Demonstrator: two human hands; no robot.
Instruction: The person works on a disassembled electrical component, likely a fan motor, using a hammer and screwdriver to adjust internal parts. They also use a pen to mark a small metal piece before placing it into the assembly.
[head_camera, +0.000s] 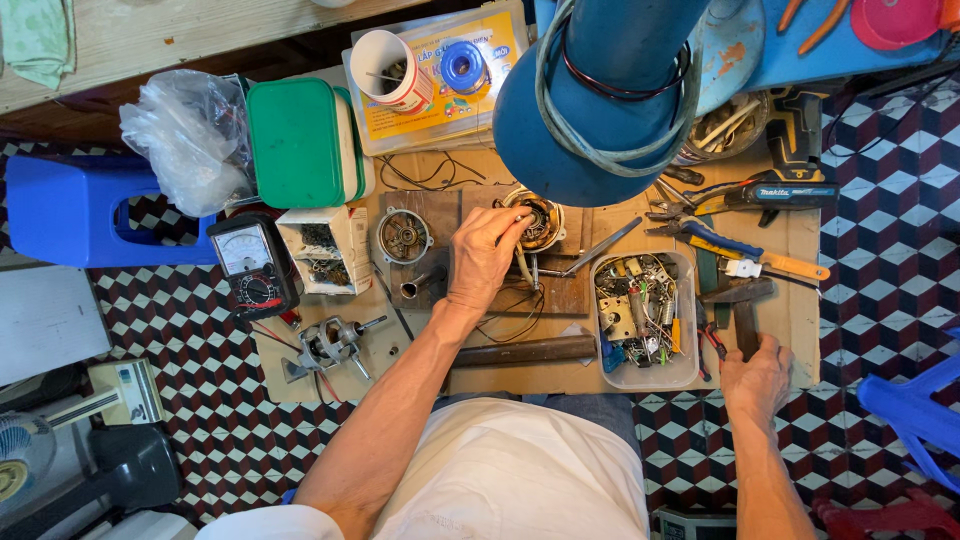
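Left hand lay with its fingers curled over the near rim of the round motor stator, gripping it from the left, while the right hand closed around the dark handle of a hammer at the right edge of the cardboard sheet that carried the work. The stator sat near the middle of the sheet's far edge, on a small wooden board, its open bore facing straight up toward the camera, so its axis stood upright. It looked like a metal ring with coppery brown windings inside and a pale rim, partly hidden by the fingers. The hammer's long axis ran from near to far, head pointing away from the person. Between the two hands stood a clear plastic tub of small metal parts. A grey round housing lay left of the stator, and a black analogue multimeter sat just off the sheet's left edge.
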